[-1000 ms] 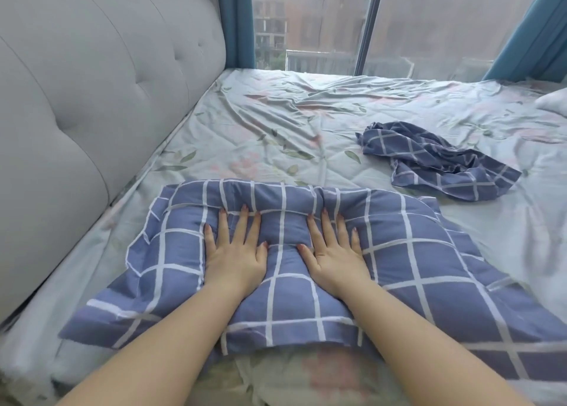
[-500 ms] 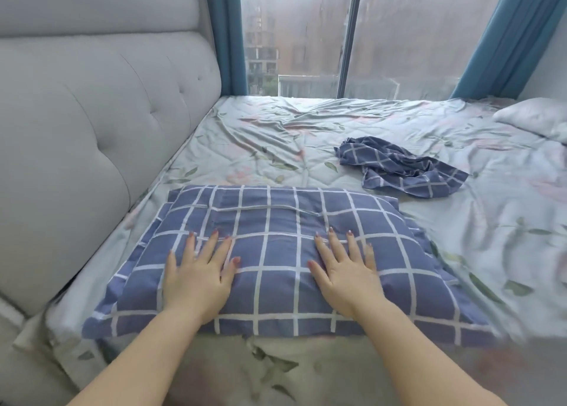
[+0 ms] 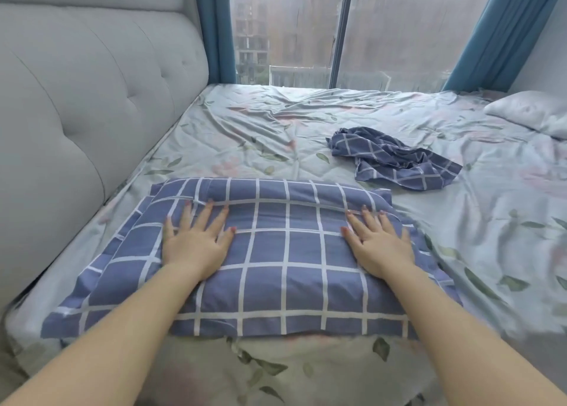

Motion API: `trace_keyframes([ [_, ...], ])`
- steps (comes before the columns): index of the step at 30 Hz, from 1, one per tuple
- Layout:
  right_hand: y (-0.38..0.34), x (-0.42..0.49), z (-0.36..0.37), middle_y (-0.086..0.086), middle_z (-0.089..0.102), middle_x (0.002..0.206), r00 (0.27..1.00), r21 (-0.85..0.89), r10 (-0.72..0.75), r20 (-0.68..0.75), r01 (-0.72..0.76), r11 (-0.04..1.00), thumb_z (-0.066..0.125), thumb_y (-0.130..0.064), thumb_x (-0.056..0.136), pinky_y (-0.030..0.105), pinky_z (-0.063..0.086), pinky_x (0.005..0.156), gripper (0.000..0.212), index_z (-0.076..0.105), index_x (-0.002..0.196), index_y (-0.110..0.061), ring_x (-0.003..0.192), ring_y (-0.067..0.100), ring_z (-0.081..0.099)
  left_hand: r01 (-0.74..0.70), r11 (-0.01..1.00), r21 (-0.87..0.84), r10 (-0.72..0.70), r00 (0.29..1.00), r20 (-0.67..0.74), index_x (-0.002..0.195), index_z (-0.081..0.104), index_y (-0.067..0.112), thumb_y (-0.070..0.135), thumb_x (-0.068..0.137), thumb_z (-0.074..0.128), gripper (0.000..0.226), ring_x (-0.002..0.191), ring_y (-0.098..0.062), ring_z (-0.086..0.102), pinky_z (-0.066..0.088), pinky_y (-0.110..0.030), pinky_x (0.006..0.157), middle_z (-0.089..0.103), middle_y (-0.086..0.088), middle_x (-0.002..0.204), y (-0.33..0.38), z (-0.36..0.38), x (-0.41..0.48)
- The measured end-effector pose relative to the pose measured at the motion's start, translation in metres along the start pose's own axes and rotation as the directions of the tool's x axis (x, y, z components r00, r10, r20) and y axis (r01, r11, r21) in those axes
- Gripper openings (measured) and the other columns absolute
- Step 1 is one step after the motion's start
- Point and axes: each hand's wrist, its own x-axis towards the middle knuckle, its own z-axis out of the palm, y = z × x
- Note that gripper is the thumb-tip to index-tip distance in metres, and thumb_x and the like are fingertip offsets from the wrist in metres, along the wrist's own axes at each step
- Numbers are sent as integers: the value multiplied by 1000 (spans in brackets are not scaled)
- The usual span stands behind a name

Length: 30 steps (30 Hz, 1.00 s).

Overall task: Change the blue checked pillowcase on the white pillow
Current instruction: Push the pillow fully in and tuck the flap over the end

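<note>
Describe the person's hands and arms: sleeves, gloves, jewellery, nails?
Left hand and right hand are ungloved, with nails painted reddish pink. Left forearm and right forearm are bare to the frame edge: no sleeves, watch, bracelets or rings visible.

Both arms reach forward; left hand and right hand lie flat, fingers seemingly spread.

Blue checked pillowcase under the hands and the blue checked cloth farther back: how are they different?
The pillowcase is spread smooth and looks filled out; the crumpled cloth sits in a heap. The left hand and right hand press flat on the pillowcase; nothing touches the crumpled cloth. Both are blue with white checks and lie on the floral sheet.
</note>
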Motion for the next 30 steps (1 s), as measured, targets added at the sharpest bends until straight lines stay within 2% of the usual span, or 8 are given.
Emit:
trace_keyframes([
  [4, 77, -9, 0, -9, 2, 165, 950, 68, 224, 216, -244, 967, -1, -63, 94, 54, 11, 119, 65, 4, 155, -41, 151, 23, 10, 293, 951, -96, -283, 954, 99, 151, -11, 51, 68, 94, 3, 60, 151, -28, -14, 1, -64, 116, -19, 18, 162, -48, -4, 2],
  [7, 76, -23, -9, -4, 1, 166, 970, 61, 235, -59, -232, 971, 12, -42, 104, 47, 14, 120, 55, 12, 157, -27, 152, 20, 5, 422, 872, -248, -408, 907, 107, 156, -2, 40, 64, 97, 6, 64, 152, -29, -9, 4, -67, 115, -10, 11, 165, -43, -19, -4],
  [10, 23, -29, -28, -1, 9, 165, 928, 249, 120, -354, -30, 968, 24, -39, 105, 40, 11, 122, 57, 18, 157, -16, 152, 16, 6, 107, 946, -307, -159, 976, -150, 158, 7, 30, 51, 102, 13, 60, 152, -16, -6, 1, -59, 119, 0, 12, 165, -8, -39, -12],
  [13, -49, -37, -23, -10, 1, 165, 942, 204, -222, -251, 275, 940, 20, -44, 105, 39, 3, 123, 56, 12, 158, -26, 152, 11, -1, -260, 923, -285, 210, 958, -194, 156, 7, 41, 47, 104, 17, 53, 151, -7, -6, -3, -52, 120, 1, 19, 163, 41, -40, -29],
  [15, -75, -38, -7, -16, -4, 164, 926, 74, -340, -164, 356, 932, 15, -51, 103, 43, -1, 123, 55, 7, 156, -38, 151, 9, -6, -275, 941, -196, 258, 960, -112, 155, 7, 45, 49, 104, 14, 52, 152, -8, -7, -3, -53, 120, -1, 19, 164, 62, -24, -32],
  [18, -70, -25, 8, -16, -2, 164, 951, -7, -294, -101, 295, 956, 11, -61, 99, 44, -3, 123, 58, 7, 155, -44, 151, 10, -5, -87, 988, -129, 82, 996, -42, 155, 2, 45, 54, 101, 10, 54, 152, -16, -10, -4, -51, 120, -6, 16, 164, 56, -6, -23],
  [24, -40, -3, 7, -11, -8, 165, 999, -27, 23, -29, -23, 999, 3, -70, 93, 48, -1, 122, 71, 1, 156, -37, 152, 18, -7, 225, 969, -102, -225, 974, 17, 155, -5, 41, 56, 100, 6, 59, 152, -22, -10, 0, -49, 122, -12, 11, 165, -13, 0, -6],
  [30, -54, 9, -18, 11, 0, 165, 912, 36, 410, -32, -409, 912, 8, -70, 93, 64, 4, 115, 85, 4, 157, -16, 148, 46, 2, 571, 796, -201, -528, 817, 231, 156, -13, 26, 71, 92, 6, 80, 144, -55, 1, 7, -70, 112, -20, -11, 163, -14, -23, -23],
])
